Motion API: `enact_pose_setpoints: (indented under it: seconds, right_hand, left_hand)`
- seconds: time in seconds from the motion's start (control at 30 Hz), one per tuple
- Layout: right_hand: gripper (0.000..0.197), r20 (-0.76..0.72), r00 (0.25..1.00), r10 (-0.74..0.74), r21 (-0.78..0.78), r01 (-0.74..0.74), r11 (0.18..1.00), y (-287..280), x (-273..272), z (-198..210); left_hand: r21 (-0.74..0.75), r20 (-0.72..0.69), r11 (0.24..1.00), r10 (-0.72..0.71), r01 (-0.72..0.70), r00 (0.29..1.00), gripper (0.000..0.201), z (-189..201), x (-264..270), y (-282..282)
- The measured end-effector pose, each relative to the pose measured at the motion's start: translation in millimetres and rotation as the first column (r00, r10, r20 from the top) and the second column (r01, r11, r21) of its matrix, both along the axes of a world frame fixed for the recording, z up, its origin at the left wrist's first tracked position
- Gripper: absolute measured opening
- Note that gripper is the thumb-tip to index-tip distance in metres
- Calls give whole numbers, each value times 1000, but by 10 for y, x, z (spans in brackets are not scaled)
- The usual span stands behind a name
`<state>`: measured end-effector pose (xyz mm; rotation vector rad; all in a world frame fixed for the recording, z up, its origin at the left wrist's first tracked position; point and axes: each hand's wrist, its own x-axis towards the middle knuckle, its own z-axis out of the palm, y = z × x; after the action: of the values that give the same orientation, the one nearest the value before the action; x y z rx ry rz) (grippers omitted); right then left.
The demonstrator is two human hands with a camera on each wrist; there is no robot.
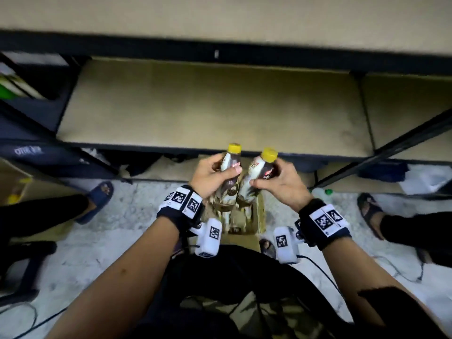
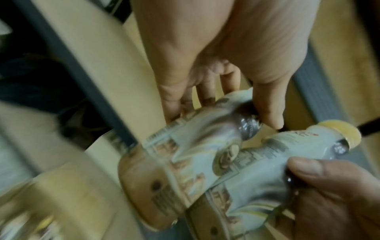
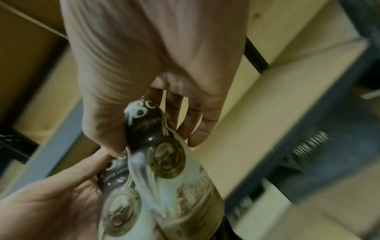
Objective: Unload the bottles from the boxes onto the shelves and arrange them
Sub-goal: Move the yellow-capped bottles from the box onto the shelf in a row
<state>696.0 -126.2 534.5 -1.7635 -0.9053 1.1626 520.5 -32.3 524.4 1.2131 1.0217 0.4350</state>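
Yellow caps top two coffee bottles, one held in each of a person's bare hands, seen from above. The left grip curls fingers and thumb around the left bottle at its upper body, thumb lying across the dark label. The right grip grasps the right bottle the same way, thumb pressed on the side facing the other bottle. Both bottles tilt slightly and lean together so that their lower bodies touch between the two grips, while their caps stay a little apart. Each label is cream and brown with a round gold emblem.

Directly below the grips, a cardboard box stands open on a pale speckled floor; what lies inside is hard to make out. Just beyond the bottle caps runs the dark front edge of a shelf with a bare tan board, and another shelf board sits above it.

Both wrists wear dark straps carrying white blocks with black square markers. To the far left and far right of the grips, other people's sandalled feet stand on the floor. The wrist views are blurred.
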Motion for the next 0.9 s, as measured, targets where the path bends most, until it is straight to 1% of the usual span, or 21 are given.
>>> enact_pose_setpoints:
  seconds: [0.03,0.07,0.1,0.13,0.23,0.37,0.47,0.53,0.6,0.67,0.73,0.8,0.9]
  right_hand:
    - [41,74,997,19,70,-24,997,73,40,206]
    - [42,113,993,31,103,-43,994,104,54,262]
    - [41,159,987,24,160,-49,986,198,101,458]
    - [41,187,982,16,197,-54,979,238,125,580]
    - [40,271,960,-62,380,-47,924,450,257,1154]
    - [43,292,951,-106,547,-75,834,726,388,1875]
    - [44,313,936,-159,628,-79,774,965,443,2258]
    - [45,341,919,-199,643,-73,762,1159,478,2389]
    - [44,370,904,-214,631,-75,772,1344,516,2423]
    - [42,423,880,-215,589,-86,804,1503,534,2399]
    - [42,507,838,-203,510,-103,854,1621,542,2352]
    - [42,540,821,-186,452,-96,887,1703,587,2305]
    - [48,527,837,-150,402,-90,911,1748,638,2352]
  left_hand:
    - [94,12,995,-28,26,1000,23,209,59,87]
    - [135,12,990,-53,51,999,25,274,78,123]
    - [194,37,979,-74,66,997,26,498,145,220]
    - [245,60,967,-91,74,994,26,611,173,273]
    - [461,133,885,-136,61,982,27,1201,310,558]
    - [620,215,784,-190,17,958,32,1959,444,898]
    - [705,251,707,-170,-60,953,37,2379,534,1097]
    - [744,226,662,-125,-88,966,42,2529,606,1234]
    - [768,169,635,-75,-84,983,47,2561,678,1380]
    - [783,84,620,-19,-54,996,52,2514,736,1527]
    - [777,24,628,21,-31,1000,54,2486,769,1635]
    - [791,-51,611,20,28,999,51,2512,770,1742]
    - [807,-218,557,-26,195,976,37,2656,737,1839]
